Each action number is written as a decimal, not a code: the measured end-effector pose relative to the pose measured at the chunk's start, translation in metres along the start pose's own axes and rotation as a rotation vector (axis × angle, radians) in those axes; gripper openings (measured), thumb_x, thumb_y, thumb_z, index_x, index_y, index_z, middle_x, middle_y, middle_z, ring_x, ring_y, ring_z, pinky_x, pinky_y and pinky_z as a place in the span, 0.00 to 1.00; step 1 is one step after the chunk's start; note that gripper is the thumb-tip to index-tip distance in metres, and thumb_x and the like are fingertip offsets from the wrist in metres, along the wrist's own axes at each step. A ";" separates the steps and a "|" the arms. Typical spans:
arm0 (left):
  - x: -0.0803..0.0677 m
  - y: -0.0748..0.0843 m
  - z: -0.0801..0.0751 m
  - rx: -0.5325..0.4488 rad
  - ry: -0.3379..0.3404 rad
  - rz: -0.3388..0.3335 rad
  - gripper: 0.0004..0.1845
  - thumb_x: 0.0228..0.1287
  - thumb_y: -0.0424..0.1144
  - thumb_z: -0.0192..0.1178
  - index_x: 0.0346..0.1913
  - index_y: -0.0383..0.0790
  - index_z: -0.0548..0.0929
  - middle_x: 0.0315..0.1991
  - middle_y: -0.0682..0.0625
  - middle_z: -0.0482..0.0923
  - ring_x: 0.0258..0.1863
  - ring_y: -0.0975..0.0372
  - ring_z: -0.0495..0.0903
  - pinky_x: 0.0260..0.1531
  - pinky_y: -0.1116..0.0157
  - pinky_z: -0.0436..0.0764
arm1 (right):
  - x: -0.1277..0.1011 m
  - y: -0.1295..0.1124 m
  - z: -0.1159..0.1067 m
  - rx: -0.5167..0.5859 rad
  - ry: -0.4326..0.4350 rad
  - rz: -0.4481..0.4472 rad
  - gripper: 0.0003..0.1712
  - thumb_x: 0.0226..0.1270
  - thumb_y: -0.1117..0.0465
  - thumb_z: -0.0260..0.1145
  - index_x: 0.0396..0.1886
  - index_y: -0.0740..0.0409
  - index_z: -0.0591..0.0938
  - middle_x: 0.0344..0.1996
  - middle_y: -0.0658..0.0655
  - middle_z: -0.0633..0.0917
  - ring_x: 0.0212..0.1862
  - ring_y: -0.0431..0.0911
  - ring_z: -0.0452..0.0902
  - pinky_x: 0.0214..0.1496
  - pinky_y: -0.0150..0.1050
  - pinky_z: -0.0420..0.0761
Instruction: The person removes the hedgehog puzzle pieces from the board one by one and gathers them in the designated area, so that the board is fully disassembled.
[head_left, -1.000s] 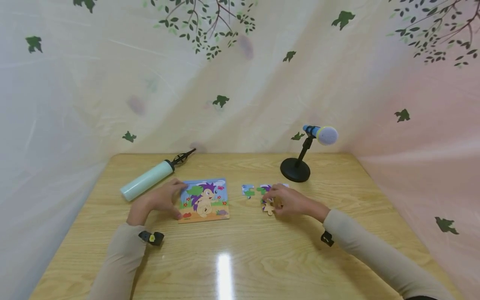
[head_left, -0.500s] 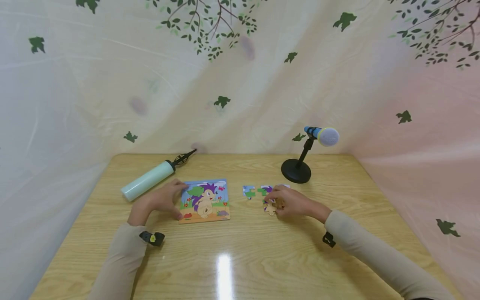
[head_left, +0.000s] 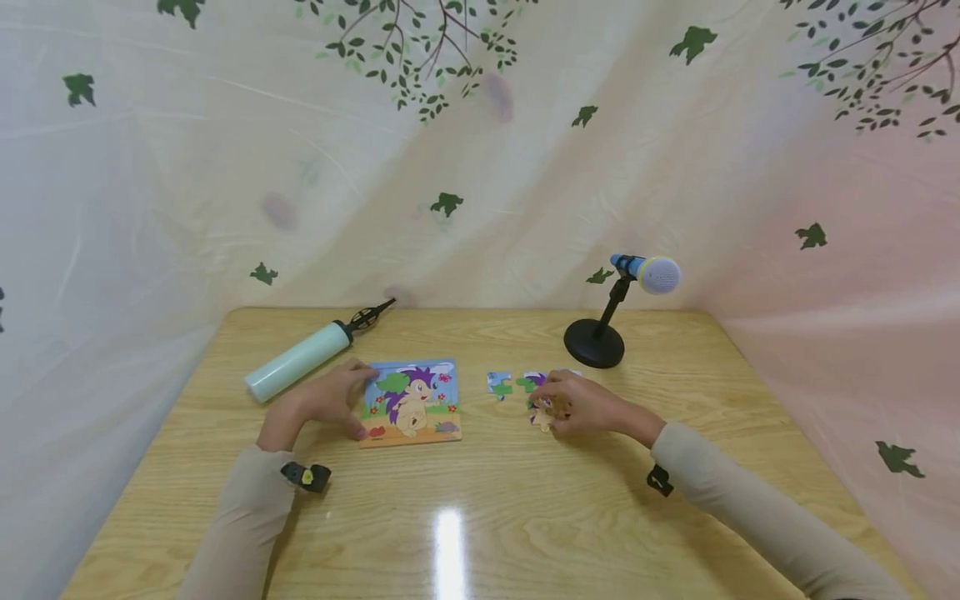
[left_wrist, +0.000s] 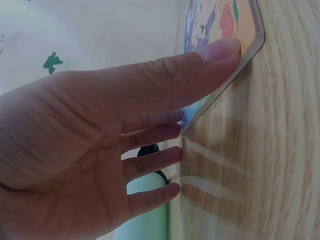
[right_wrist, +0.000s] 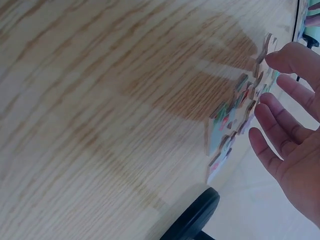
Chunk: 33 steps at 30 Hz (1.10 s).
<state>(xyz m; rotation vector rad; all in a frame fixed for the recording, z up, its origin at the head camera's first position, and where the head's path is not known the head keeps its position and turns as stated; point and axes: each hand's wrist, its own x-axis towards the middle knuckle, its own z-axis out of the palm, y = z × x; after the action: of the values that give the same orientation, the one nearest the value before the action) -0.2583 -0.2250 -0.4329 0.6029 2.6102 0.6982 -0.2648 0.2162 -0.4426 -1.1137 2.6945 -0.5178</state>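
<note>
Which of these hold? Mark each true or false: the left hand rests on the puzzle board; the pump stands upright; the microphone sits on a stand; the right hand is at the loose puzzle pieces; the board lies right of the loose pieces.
1. The left hand rests on the puzzle board: true, its thumb lies on the board's edge.
2. The pump stands upright: false, it lies on its side on the table.
3. The microphone sits on a stand: true.
4. The right hand is at the loose puzzle pieces: true.
5. The board lies right of the loose pieces: false, it lies to their left.
</note>
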 end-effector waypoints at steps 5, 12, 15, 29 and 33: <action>0.000 0.000 0.000 -0.001 0.000 -0.005 0.53 0.48 0.41 0.80 0.76 0.31 0.63 0.70 0.33 0.62 0.71 0.38 0.62 0.73 0.36 0.63 | 0.007 -0.003 0.003 -0.014 0.025 -0.051 0.25 0.59 0.62 0.74 0.58 0.55 0.85 0.48 0.56 0.81 0.44 0.47 0.73 0.43 0.37 0.77; 0.000 -0.001 0.000 -0.020 0.000 -0.011 0.54 0.47 0.41 0.81 0.76 0.32 0.63 0.71 0.32 0.61 0.73 0.35 0.59 0.73 0.35 0.61 | 0.028 -0.020 0.009 0.023 0.015 -0.079 0.25 0.62 0.61 0.74 0.60 0.55 0.84 0.51 0.57 0.82 0.45 0.49 0.76 0.42 0.36 0.78; 0.000 -0.002 0.001 -0.028 0.001 -0.014 0.55 0.47 0.40 0.81 0.77 0.32 0.62 0.72 0.31 0.60 0.73 0.34 0.59 0.73 0.34 0.62 | 0.041 -0.030 0.011 0.042 0.006 -0.083 0.26 0.61 0.60 0.75 0.60 0.55 0.84 0.53 0.57 0.82 0.49 0.51 0.78 0.48 0.41 0.83; 0.001 -0.003 0.000 -0.018 0.006 -0.007 0.55 0.47 0.41 0.81 0.77 0.32 0.62 0.71 0.32 0.61 0.73 0.35 0.60 0.73 0.35 0.62 | 0.110 -0.083 0.015 0.127 -0.010 -0.211 0.26 0.63 0.64 0.72 0.62 0.60 0.82 0.54 0.62 0.82 0.56 0.54 0.78 0.60 0.51 0.83; 0.001 -0.002 0.000 -0.007 0.007 -0.005 0.53 0.48 0.41 0.80 0.76 0.32 0.63 0.71 0.33 0.62 0.72 0.37 0.62 0.73 0.36 0.63 | 0.127 -0.094 0.019 0.130 -0.013 -0.254 0.27 0.63 0.63 0.72 0.63 0.60 0.82 0.54 0.62 0.83 0.56 0.55 0.79 0.59 0.51 0.83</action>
<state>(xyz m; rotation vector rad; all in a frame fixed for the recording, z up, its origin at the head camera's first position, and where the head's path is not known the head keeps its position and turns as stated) -0.2600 -0.2259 -0.4345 0.5925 2.6138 0.7088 -0.2880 0.0593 -0.4287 -1.4237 2.4800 -0.7105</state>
